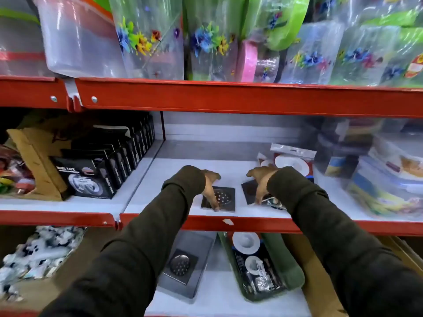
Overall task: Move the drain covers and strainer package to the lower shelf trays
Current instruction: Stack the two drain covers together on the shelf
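On the middle shelf, my left hand (211,187) rests its fingers on a square dark drain cover (223,197) near the front edge. My right hand (262,181) lies over a second dark drain cover (248,189), with a small shiny packet (275,202) by its fingertips. Whether either hand grips its cover is unclear. A strainer package (295,160) with white rings leans behind the right hand. Below, a grey tray (201,243) holds one drain cover (180,265), and a green tray (290,266) holds a strainer package (251,255).
Black tape boxes (96,175) and a brown carton stand left on the middle shelf, and clear plastic containers (386,175) stand right. Red shelf rails (206,221) edge each level. Flowered plastic tubs fill the top shelf. White fittings (39,252) lie lower left.
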The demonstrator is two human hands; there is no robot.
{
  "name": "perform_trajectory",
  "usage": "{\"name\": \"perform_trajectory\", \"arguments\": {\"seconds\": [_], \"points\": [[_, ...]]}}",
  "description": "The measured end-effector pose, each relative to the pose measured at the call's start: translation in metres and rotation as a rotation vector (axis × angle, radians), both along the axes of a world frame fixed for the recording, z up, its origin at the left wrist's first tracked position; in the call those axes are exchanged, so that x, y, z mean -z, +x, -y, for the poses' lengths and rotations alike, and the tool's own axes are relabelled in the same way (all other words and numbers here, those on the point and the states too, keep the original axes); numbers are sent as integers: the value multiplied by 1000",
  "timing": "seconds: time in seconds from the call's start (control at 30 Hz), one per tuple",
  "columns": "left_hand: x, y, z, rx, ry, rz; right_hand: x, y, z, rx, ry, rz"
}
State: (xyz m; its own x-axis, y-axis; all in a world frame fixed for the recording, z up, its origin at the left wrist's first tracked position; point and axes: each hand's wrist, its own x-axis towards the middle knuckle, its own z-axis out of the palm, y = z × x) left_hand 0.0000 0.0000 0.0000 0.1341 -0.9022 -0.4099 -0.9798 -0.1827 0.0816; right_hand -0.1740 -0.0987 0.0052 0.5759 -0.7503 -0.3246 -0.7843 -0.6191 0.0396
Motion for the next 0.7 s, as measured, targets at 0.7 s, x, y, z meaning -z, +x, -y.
{"name": "perform_trajectory", "arguments": {"seconds": [0.7], "points": [[9,68,7,-24,-42,-19,-21,32,16,-179,-80,28]]}}
